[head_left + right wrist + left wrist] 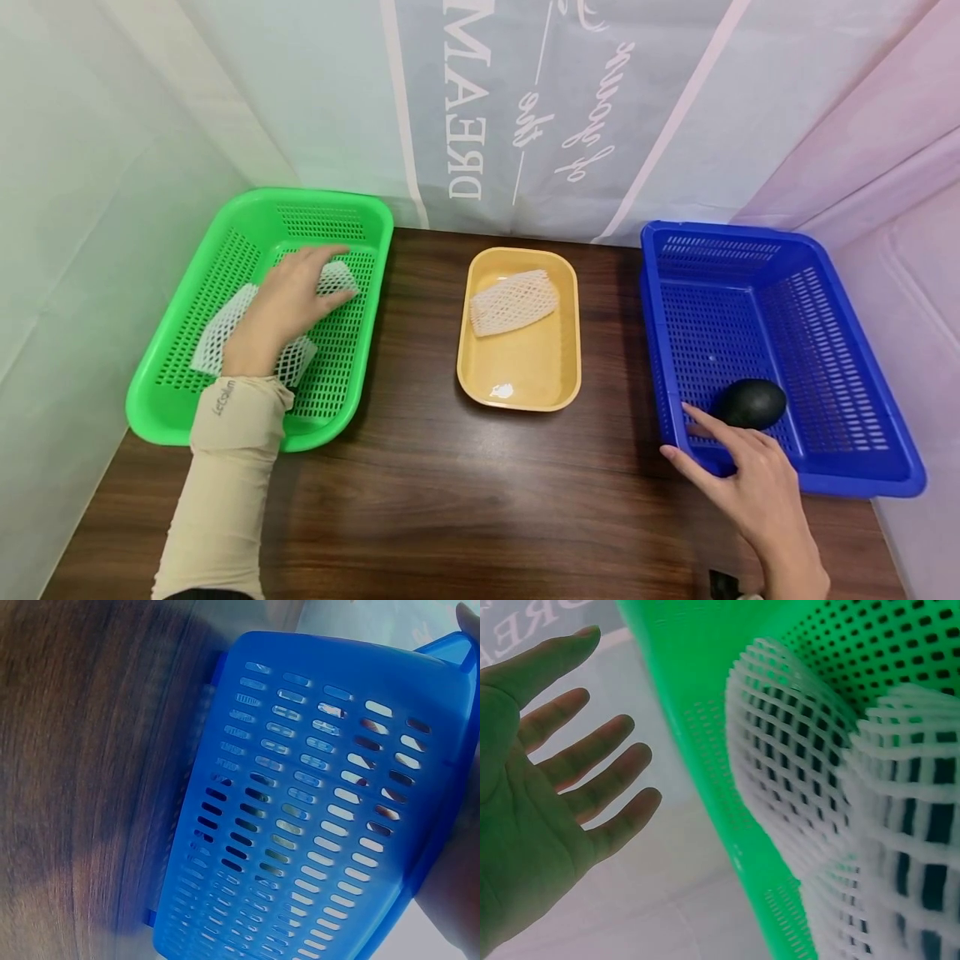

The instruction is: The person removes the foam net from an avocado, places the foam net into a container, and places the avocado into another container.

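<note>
Your left grip (281, 307) hangs empty over white foam netting (225, 325) in the green basket (382, 254), likely cushioning. Your right grip (753, 477) straddles the blue basket (862, 483) rim, perhaps for steadiness; clasped or not, I can't tell. A dark oval fruit (753, 402) lies inside.

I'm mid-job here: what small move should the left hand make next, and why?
Probably lower the left hand onto a netted piece in the green basket and grip it. That hand is spread and holds nothing, the piece looks dark inside, while a bare dark oval lies in the blue basket and the net sleeve in the yellow tray looks empty.
</note>
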Motion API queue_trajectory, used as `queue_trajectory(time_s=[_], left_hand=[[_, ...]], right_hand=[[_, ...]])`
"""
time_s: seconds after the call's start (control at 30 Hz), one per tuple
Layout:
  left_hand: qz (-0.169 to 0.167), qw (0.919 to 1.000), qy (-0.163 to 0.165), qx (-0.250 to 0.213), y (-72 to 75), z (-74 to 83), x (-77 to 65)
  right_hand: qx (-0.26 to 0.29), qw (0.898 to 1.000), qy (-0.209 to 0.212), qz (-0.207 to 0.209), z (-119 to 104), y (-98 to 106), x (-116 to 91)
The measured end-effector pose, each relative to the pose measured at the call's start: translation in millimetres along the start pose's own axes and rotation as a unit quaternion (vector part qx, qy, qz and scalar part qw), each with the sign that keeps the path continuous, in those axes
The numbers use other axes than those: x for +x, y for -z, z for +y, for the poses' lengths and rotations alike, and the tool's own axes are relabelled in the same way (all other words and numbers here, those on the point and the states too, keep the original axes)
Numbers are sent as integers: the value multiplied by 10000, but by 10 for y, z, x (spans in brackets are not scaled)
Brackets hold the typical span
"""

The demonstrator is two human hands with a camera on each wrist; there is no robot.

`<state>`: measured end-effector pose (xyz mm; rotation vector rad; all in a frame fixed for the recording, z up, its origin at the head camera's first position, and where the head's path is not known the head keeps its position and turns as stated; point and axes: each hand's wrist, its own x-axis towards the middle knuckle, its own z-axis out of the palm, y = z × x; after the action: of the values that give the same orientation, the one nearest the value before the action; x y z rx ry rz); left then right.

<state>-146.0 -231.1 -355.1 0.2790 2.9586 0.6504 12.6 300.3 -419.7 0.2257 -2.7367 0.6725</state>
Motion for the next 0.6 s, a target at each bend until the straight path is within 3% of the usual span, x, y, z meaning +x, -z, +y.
queue_trajectory(time_s=[0.6], left_hand=[[-221,9985,503,-39,-131,-334,112]], right_hand=[[-42,9996,-203,-179,-21,37,15]])
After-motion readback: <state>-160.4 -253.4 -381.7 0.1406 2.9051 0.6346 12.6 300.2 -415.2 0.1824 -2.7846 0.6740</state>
